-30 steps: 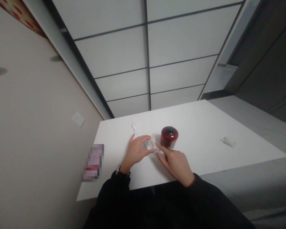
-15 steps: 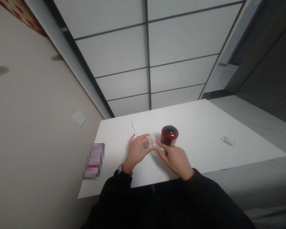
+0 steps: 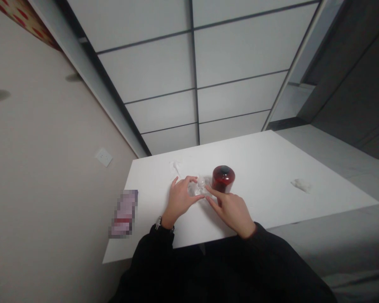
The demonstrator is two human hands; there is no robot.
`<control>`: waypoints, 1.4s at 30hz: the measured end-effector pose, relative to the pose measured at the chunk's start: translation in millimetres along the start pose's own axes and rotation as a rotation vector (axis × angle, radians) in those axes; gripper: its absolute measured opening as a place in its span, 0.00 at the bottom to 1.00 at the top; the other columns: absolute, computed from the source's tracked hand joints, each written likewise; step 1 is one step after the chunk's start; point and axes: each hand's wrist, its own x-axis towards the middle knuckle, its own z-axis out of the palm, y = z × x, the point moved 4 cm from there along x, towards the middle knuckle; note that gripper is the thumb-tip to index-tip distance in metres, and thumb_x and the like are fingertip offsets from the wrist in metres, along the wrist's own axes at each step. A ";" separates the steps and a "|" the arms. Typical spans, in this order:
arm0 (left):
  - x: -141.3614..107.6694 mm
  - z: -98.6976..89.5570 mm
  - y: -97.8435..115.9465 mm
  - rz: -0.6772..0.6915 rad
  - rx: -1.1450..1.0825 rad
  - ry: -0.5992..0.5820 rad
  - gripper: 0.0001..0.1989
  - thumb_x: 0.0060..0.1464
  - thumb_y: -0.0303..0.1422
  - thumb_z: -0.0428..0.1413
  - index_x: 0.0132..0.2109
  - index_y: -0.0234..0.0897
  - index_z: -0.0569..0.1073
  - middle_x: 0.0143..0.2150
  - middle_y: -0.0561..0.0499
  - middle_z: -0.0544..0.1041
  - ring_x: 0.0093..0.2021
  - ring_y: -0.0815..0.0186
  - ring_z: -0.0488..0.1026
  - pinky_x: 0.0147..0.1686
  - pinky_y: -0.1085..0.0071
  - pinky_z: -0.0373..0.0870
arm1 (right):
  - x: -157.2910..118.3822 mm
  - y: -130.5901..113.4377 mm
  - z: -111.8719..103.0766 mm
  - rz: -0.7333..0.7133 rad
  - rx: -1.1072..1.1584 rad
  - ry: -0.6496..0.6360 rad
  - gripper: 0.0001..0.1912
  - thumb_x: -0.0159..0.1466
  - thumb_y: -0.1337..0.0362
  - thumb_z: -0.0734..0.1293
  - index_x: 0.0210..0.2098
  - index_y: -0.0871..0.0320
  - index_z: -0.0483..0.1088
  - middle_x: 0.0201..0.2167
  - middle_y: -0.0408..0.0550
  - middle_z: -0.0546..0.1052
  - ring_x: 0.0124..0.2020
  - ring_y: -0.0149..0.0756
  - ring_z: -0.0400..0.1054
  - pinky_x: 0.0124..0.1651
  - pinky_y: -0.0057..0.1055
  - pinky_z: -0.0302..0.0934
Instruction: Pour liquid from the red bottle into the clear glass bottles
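Between my hands, on the white table [image 3: 262,155], lies a small clear plastic item [image 3: 196,190] with a round, whitish knob-like part [image 3: 201,182]; its exact kind cannot be made out. My left hand [image 3: 180,198] curves around its left side, thumb below and fingers above. From the right, my right hand [image 3: 235,210] touches it with the index finger by the round part and the thumb at the near edge. A dark red, see-through bottle with a black top [image 3: 223,179] stands just beyond my right hand, which hides its lower part.
Crumpled clear plastic [image 3: 176,167] lies beyond my left hand, and a whitish crumpled piece [image 3: 301,185] at the right. A pixelated pinkish object [image 3: 124,213] rests at the left edge. A wall with a socket [image 3: 104,157] borders the left side.
My left hand's fingers have uncurled a little and spread wider around the clear plastic item, showing more of it. My right hand and the red bottle stay in place.
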 end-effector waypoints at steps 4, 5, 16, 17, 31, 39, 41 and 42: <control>0.0 2.0 -2.7 -0.017 -0.010 0.020 0.25 0.49 0.42 0.74 0.47 0.42 0.71 0.59 0.49 0.82 0.59 0.53 0.79 0.72 0.44 0.54 | 0.2 0.1 0.3 0.003 -0.011 -0.009 0.24 0.77 0.51 0.60 0.69 0.44 0.69 0.34 0.50 0.86 0.37 0.48 0.83 0.38 0.35 0.67; 0.0 2.3 -2.8 -0.015 -0.004 0.015 0.26 0.50 0.41 0.74 0.49 0.43 0.72 0.60 0.48 0.82 0.60 0.53 0.79 0.72 0.43 0.53 | 0.2 0.1 0.5 0.005 -0.012 -0.010 0.24 0.77 0.51 0.60 0.69 0.44 0.69 0.34 0.50 0.86 0.37 0.48 0.83 0.38 0.35 0.67; 1.4 2.3 -4.4 -0.016 -0.013 0.028 0.29 0.47 0.41 0.75 0.51 0.41 0.71 0.58 0.47 0.82 0.58 0.52 0.79 0.71 0.43 0.56 | 0.1 1.5 3.2 0.005 -0.017 -0.004 0.24 0.76 0.51 0.61 0.69 0.43 0.69 0.35 0.49 0.86 0.37 0.48 0.83 0.38 0.35 0.68; 1.3 2.4 -4.3 -0.010 -0.014 0.026 0.31 0.48 0.42 0.75 0.54 0.42 0.71 0.59 0.46 0.82 0.60 0.52 0.79 0.71 0.43 0.55 | 0.1 1.6 3.2 0.006 -0.016 -0.005 0.24 0.76 0.51 0.61 0.69 0.43 0.69 0.35 0.49 0.86 0.37 0.48 0.83 0.38 0.35 0.67; 1.7 1.2 -2.2 0.028 -0.003 -0.007 0.28 0.51 0.42 0.73 0.56 0.46 0.73 0.63 0.48 0.80 0.64 0.52 0.76 0.72 0.43 0.55 | -0.4 0.9 2.8 0.006 -0.022 0.005 0.24 0.77 0.51 0.59 0.69 0.43 0.69 0.34 0.49 0.86 0.36 0.48 0.83 0.36 0.34 0.65; 2.0 -0.7 -3.6 0.044 -0.044 0.022 0.28 0.52 0.41 0.72 0.56 0.44 0.71 0.61 0.46 0.81 0.61 0.52 0.77 0.68 0.47 0.62 | -0.5 0.5 1.6 0.007 -0.009 -0.004 0.24 0.77 0.51 0.60 0.69 0.44 0.69 0.33 0.49 0.86 0.37 0.48 0.83 0.37 0.34 0.66; 2.7 -0.9 -2.7 0.062 -0.027 0.003 0.27 0.53 0.40 0.72 0.56 0.44 0.72 0.62 0.46 0.80 0.62 0.52 0.76 0.68 0.46 0.60 | -1.1 0.4 1.0 0.004 -0.008 -0.007 0.24 0.77 0.51 0.59 0.69 0.43 0.69 0.33 0.49 0.86 0.37 0.48 0.83 0.38 0.34 0.66; 3.2 -1.1 -2.4 0.067 -0.025 -0.002 0.25 0.52 0.40 0.73 0.53 0.44 0.72 0.61 0.46 0.80 0.62 0.51 0.76 0.67 0.46 0.61 | -1.4 0.4 0.8 0.001 -0.007 -0.008 0.24 0.77 0.50 0.59 0.69 0.43 0.69 0.34 0.50 0.86 0.38 0.48 0.83 0.38 0.35 0.67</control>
